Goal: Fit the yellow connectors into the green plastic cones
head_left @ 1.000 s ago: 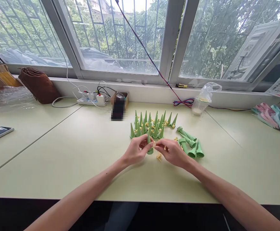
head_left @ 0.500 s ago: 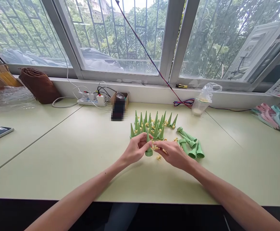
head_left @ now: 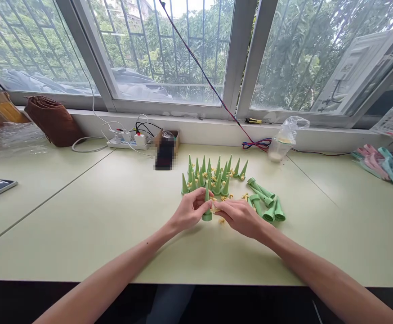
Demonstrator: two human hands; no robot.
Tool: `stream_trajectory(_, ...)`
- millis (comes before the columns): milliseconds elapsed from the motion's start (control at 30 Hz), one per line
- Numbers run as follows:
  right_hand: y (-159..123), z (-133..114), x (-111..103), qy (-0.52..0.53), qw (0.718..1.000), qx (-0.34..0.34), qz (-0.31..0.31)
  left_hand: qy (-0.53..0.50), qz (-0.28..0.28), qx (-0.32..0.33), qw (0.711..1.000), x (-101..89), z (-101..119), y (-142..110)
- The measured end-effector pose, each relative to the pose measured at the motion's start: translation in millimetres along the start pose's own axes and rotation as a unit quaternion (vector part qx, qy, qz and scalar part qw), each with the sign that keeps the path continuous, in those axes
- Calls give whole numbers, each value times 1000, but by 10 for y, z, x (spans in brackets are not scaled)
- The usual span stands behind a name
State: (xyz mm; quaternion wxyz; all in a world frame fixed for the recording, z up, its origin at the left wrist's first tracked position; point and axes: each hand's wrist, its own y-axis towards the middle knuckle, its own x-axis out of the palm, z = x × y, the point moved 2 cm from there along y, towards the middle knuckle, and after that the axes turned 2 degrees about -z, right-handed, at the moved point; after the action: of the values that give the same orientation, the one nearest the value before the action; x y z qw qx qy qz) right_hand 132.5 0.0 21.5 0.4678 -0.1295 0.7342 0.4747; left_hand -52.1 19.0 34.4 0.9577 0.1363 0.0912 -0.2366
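Head cam, pale tbl [head_left: 82,229] by barred windows [head_left: 169,54], L hand [head_left: 189,210] pinching green cone [head_left: 207,196], R hand [head_left: 242,216] grip unclear

Daylight enters through grey-framed windows [head_left: 169,58] behind a pale green table [head_left: 82,234].

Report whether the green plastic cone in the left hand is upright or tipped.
Upright: the green plastic cone in the left hand has its tip up, wider base down.
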Motion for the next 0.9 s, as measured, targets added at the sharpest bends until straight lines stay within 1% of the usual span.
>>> stream_trajectory(133,-2,7,-5,20,1000,6,-4,4,-5,0,1000,3,4,-2)
stream_trajectory(300,-4,17,-5,40,998,31,-26,6,-5,6,1000,2,-3,-8)
stream_trajectory(433,-1,12,-14,59,997,38,-36,18,-8,7,1000,4,-4,-14)
stream_trajectory(700,18,-11,-41,61,997,41,-39,23,-12,6,1000,7,-3,-18)
stream_trajectory(900,18,-8,-35,42,998,38,-38,21,-11,5,1000,5,-7,-18)
